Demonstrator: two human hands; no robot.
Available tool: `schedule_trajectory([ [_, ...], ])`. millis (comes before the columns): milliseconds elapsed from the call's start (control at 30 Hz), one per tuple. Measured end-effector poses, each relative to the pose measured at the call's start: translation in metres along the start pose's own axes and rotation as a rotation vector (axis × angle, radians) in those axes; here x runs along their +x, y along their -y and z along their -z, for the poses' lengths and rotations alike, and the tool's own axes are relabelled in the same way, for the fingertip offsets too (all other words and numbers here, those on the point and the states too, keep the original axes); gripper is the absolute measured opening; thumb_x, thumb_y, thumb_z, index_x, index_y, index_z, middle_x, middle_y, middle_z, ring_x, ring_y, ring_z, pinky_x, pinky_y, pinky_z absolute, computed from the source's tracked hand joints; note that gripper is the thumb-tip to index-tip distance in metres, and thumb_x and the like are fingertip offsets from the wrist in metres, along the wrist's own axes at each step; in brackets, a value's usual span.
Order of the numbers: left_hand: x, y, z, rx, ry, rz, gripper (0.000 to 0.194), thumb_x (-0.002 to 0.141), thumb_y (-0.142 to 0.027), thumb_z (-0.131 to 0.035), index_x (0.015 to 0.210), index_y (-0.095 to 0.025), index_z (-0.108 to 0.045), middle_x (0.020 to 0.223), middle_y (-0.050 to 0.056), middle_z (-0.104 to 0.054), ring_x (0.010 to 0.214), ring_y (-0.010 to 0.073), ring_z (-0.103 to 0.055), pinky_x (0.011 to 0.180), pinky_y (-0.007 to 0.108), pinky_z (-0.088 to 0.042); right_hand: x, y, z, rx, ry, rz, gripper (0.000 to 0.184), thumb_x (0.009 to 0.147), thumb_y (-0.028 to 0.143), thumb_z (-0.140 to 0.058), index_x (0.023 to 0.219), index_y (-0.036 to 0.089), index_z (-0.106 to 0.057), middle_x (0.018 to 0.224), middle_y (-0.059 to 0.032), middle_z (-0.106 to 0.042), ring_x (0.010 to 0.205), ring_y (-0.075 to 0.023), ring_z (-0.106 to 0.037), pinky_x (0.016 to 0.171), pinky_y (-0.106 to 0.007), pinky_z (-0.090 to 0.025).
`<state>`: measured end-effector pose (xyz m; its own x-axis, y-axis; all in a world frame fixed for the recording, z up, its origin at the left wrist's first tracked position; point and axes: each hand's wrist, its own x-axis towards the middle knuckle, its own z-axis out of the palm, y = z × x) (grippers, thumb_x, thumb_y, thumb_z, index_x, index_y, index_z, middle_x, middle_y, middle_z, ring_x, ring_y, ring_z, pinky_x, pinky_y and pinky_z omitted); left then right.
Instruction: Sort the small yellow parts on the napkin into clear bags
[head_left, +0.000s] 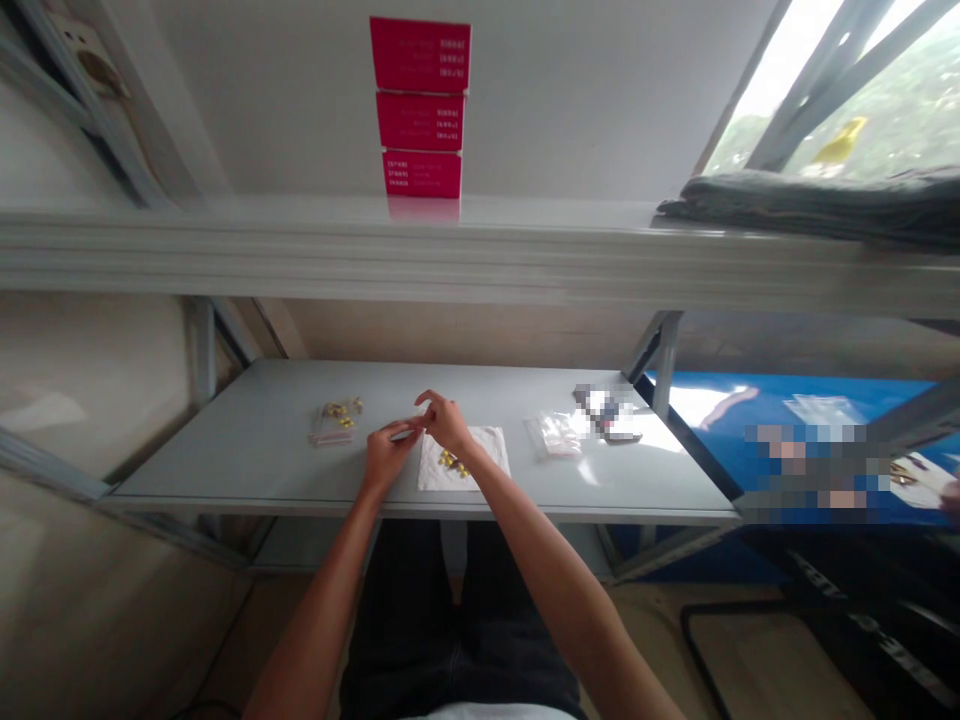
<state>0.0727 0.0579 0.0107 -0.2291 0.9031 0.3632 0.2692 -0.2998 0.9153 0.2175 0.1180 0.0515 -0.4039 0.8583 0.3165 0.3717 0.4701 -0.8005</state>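
Note:
My left hand [385,455] and my right hand [445,421] meet over the far left corner of a white cloth [491,452]. Both have their fingers drawn together in a pinch, fingertips almost touching. Whatever lies between them is too small to make out. Several small gold-coloured pieces [452,462] rest on the cloth, just below my right wrist. To the left of my hands, more gold-coloured pieces [341,410] lie on and beside a clear plastic bag [331,436].
Clear plastic bags [556,435] and a blurred-out object [606,412] lie on the grey table [262,450] to the right. Overhead, a shelf edge [337,255] spans the view, bearing stacked red boxes [421,120] and folded dark cloth [810,205]. A blue table [720,440] adjoins at right.

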Motion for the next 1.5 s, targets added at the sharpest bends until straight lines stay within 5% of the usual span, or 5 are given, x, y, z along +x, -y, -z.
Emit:
schedule_trajectory([
  [700,-0.001,0.005,0.006,0.244,-0.045,0.042,0.022,0.079,-0.039,-0.067,0.075,-0.022,-0.080,0.070,0.002,-0.077,0.072,0.0253,-0.073,0.074,0.034,-0.056,-0.007,0.002,0.001,-0.137,0.191,0.168,0.041,0.088,0.009,-0.054,0.124,0.020,-0.068,0.066,0.0059,-0.058,0.061,-0.0099,-0.050,0.066,-0.018,-0.036],
  [967,-0.007,-0.002,-0.002,0.144,-0.135,0.020,0.023,0.081,-0.040,-0.069,0.087,-0.020,-0.080,0.091,0.009,-0.079,0.084,0.0251,-0.074,0.081,0.035,-0.058,-0.016,0.010,0.021,-0.556,0.144,0.072,0.049,0.084,0.005,-0.054,0.130,0.018,-0.066,0.103,-0.0148,-0.074,0.094,-0.0244,-0.069,0.084,-0.030,-0.047],
  [1200,0.002,0.005,0.001,-0.130,-0.137,0.046,0.048,0.088,-0.050,-0.068,0.127,-0.023,-0.065,0.135,0.013,-0.066,0.129,0.0253,-0.061,0.106,0.037,-0.050,-0.007,-0.005,0.019,0.231,0.084,-0.031,0.021,0.085,0.012,-0.052,0.102,0.019,-0.061,0.073,0.0005,-0.070,0.062,-0.0129,-0.068,0.060,-0.021,-0.055],
  [1367,0.003,0.008,-0.001,-0.286,0.061,0.163,0.067,0.083,-0.051,-0.073,0.137,-0.019,-0.050,0.099,0.007,-0.074,0.077,0.0192,-0.074,0.072,0.031,-0.058,-0.012,-0.018,0.024,0.580,0.042,0.017,0.020,0.089,0.039,-0.060,0.094,0.019,-0.056,0.082,-0.0039,-0.073,0.068,-0.0162,-0.074,0.058,-0.026,-0.059],
  [1500,0.001,0.003,-0.002,-0.320,-0.014,0.139,0.066,0.077,-0.045,-0.080,0.130,-0.018,-0.052,0.088,0.001,-0.070,0.058,0.0130,-0.066,0.053,0.024,-0.049,-0.023,-0.027,0.035,0.574,0.051,0.019,0.036,0.088,0.052,-0.061,0.089,0.016,-0.064,0.090,-0.0085,-0.074,0.072,-0.0184,-0.075,0.058,-0.028,-0.060],
])
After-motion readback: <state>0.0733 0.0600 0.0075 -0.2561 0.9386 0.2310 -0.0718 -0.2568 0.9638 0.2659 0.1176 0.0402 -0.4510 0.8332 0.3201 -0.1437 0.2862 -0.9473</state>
